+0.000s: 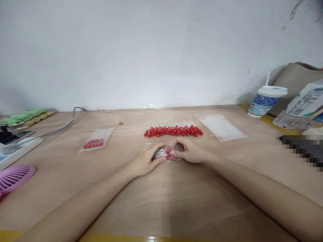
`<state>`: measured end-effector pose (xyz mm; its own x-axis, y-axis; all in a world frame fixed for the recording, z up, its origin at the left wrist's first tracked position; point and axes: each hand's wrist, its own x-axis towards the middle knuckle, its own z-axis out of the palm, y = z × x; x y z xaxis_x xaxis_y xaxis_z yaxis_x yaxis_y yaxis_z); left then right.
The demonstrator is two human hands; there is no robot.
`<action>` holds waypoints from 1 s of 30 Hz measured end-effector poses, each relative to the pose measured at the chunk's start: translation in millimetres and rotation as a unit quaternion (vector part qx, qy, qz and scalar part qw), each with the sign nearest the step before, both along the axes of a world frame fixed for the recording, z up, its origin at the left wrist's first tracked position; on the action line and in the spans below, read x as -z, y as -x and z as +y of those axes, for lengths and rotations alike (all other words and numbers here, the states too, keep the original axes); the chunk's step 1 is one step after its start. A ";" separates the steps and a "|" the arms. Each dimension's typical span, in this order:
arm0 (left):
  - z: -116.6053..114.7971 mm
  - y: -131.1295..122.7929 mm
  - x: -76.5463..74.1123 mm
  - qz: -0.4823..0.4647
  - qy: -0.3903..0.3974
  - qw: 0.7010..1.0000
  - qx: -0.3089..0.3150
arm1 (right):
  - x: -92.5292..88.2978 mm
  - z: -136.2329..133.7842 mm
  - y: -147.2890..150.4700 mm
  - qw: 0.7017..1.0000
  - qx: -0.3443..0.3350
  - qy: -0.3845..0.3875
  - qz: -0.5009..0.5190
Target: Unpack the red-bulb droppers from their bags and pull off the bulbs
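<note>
While the left hand [145, 160] curls around one end of a clear bag [159, 153] and the right hand [192, 152] pinches its other end, red-ended sticks [168, 157] show through the plastic between them. Just beyond the hands lies a row of loose red-ended sticks [174, 131] on the tabletop [131, 208]. Left of them, a filled bag [95, 142] contains more; beyond on the right, flat whitish bags [224, 127] overlap. Far right, a lidded cup [263, 102] with a straw carries blue printing, and a bottle's label [306, 102] shows a barcode; their lettering is unreadable.
</note>
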<state>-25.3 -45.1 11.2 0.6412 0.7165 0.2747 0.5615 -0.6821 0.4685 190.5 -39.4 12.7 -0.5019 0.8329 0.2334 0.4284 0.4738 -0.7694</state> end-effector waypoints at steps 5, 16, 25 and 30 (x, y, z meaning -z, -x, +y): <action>-0.8 -0.4 -0.2 0.001 -0.007 1.000 -0.007 | -0.8 -0.5 1.5 1.000 -0.020 0.013 0.010; -2.0 -0.7 -1.7 -0.002 0.000 1.000 -0.006 | -3.5 2.1 -6.9 0.998 0.000 -0.032 -0.058; -1.5 -0.3 0.0 -0.004 0.002 1.000 -0.007 | -3.6 10.9 -23.3 0.997 0.014 0.060 -0.047; -1.1 -0.7 -0.2 0.000 0.001 1.000 -0.011 | -11.2 12.8 -40.2 0.968 -0.037 0.241 0.063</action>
